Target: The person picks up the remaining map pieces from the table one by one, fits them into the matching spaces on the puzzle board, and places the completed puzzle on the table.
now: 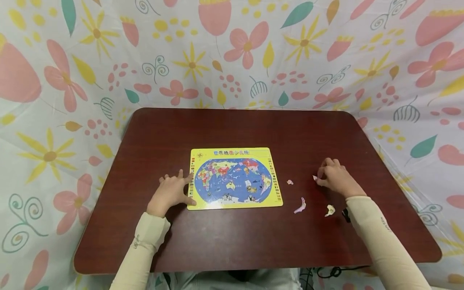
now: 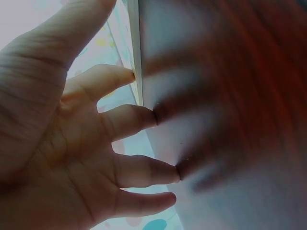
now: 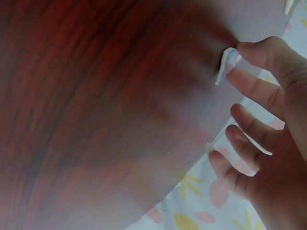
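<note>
A yellow-bordered world map puzzle lies flat on the table. My left hand is at its left edge, fingers spread, with the thumb and index finger touching the border. In the left wrist view, the fingertips of that hand meet the tabletop beside the board's side. Out to the right, my right hand pinches a small puzzle piece between thumb and index finger, just at the table surface. Its other fingers are loosely bent and hold nothing.
Between the board and my right hand lie a small pinkish piece and a long purple piece. A pale yellow piece sits near the right wrist. The brown table has rounded corners; a patterned cloth hangs behind it.
</note>
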Action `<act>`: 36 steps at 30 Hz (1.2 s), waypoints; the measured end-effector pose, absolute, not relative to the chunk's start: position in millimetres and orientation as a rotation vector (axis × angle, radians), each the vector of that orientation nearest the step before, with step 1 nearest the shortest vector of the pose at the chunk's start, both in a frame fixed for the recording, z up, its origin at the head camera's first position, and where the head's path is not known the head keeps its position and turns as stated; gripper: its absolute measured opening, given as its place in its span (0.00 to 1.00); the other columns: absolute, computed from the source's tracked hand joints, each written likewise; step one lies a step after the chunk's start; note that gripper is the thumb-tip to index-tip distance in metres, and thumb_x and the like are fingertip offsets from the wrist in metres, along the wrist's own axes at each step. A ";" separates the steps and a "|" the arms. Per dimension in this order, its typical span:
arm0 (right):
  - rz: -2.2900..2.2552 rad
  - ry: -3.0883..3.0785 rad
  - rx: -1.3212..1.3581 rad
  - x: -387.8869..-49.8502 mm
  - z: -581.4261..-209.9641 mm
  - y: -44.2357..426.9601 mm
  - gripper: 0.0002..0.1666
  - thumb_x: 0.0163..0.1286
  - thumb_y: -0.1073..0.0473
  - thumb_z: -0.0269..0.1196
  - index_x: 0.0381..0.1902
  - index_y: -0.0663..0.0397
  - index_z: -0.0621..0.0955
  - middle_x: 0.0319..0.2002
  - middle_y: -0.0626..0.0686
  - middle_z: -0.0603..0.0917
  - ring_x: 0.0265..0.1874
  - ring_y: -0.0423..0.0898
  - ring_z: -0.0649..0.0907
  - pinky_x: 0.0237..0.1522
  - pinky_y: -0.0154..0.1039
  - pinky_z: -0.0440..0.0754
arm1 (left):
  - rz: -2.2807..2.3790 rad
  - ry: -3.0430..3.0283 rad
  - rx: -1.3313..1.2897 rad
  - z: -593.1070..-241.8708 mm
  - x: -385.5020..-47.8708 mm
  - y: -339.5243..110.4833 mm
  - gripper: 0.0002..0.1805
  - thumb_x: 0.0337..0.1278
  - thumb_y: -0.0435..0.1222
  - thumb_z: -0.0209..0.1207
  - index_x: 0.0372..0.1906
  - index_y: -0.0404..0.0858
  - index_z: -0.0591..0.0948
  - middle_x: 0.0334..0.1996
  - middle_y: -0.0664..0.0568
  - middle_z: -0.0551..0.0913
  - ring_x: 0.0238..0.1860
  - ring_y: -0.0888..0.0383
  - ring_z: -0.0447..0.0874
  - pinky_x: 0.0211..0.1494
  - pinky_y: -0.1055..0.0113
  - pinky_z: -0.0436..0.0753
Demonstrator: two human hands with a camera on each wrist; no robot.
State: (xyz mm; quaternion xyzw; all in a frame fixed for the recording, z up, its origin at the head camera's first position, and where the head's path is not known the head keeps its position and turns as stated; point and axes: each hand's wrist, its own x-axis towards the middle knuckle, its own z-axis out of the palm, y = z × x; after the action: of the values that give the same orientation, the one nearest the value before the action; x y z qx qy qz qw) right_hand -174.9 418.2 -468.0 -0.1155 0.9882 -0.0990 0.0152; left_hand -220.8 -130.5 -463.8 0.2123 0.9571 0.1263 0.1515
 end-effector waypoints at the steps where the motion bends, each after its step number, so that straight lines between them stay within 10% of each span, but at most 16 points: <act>1: -0.308 3.082 -0.372 -174.7 -468.6 417.5 0.09 0.64 0.62 0.71 0.24 0.54 0.85 0.44 0.62 0.75 0.44 0.63 0.70 0.41 0.63 0.70 | 0.364 2.745 0.604 -463.7 -220.6 -130.5 0.55 0.41 0.55 0.78 0.75 0.38 0.69 0.71 0.24 0.61 0.60 0.10 0.60 0.61 0.23 0.60; 36: -0.167 3.161 -0.697 -240.5 -453.9 319.6 0.08 0.64 0.58 0.70 0.30 0.57 0.86 0.29 0.50 0.73 0.30 0.50 0.70 0.28 0.45 0.71 | 0.380 2.765 0.589 -466.3 -220.7 -130.2 0.55 0.41 0.55 0.78 0.76 0.42 0.68 0.73 0.27 0.60 0.64 0.13 0.58 0.64 0.25 0.59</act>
State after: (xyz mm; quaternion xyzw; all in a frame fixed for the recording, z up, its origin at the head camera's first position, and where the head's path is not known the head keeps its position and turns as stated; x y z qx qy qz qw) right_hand -240.5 319.6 -453.9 -0.2147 0.9741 -0.0513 -0.0499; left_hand -220.7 -130.2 -466.3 0.2044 0.9592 0.1319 0.1441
